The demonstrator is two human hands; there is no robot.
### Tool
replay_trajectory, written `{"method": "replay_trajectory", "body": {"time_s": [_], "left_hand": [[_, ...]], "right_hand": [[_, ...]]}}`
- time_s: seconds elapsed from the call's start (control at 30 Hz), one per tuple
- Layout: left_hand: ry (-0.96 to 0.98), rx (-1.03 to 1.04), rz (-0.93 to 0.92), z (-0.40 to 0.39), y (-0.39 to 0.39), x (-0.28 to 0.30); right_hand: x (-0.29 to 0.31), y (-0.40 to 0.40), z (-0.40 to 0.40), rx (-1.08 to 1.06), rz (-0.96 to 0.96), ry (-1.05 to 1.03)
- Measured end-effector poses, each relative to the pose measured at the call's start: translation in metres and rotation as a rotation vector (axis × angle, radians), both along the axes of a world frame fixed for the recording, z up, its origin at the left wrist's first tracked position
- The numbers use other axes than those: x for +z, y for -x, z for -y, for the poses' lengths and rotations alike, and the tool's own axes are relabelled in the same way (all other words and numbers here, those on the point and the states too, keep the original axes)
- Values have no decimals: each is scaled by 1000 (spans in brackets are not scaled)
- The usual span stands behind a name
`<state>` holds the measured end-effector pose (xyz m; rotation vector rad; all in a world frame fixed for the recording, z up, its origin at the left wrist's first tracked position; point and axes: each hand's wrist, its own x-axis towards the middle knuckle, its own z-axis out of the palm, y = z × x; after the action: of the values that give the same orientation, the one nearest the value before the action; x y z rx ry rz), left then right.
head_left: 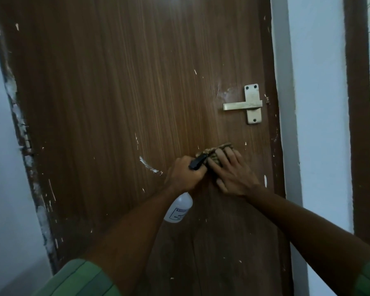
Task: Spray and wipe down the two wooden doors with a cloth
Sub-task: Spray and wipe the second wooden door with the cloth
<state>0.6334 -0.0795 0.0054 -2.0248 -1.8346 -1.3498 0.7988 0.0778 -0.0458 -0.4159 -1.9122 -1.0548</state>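
A brown wooden door (120, 99) with white paint flecks fills the view. My left hand (184, 176) grips the neck of a white spray bottle (178, 209) with a black trigger head (198, 163), held close to the door. My right hand (231, 174) lies flat with straight fingers, pressing a brown patterned cloth (214, 153) against the door below the handle. Most of the cloth is hidden under my fingers.
A pale metal lever handle (244, 106) sits on the door's right side, above my right hand. A white wall (316, 103) flanks the door on the right, with a dark brown frame (358, 124) beyond it. Chipped hinges run down the left edge (23, 133).
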Motion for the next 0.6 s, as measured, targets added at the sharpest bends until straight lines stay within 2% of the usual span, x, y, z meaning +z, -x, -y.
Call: {"method": "replay_trajectory", "body": {"time_s": [0.2, 0.33, 0.37, 0.5, 0.6], "left_hand": [[5, 1, -8, 1, -11, 5], [-22, 3, 6, -4, -16, 7], [-29, 3, 8, -6, -17, 6], [-30, 1, 26, -11, -23, 0], [-19, -32, 31, -13, -27, -1]], "right_hand": [[14, -26, 0, 81, 177, -171], [23, -29, -2, 71, -175, -24], [13, -27, -4, 56, -193, 12], [-67, -28, -10, -3, 45, 8], [-54, -54, -17, 47, 253, -136]]}}
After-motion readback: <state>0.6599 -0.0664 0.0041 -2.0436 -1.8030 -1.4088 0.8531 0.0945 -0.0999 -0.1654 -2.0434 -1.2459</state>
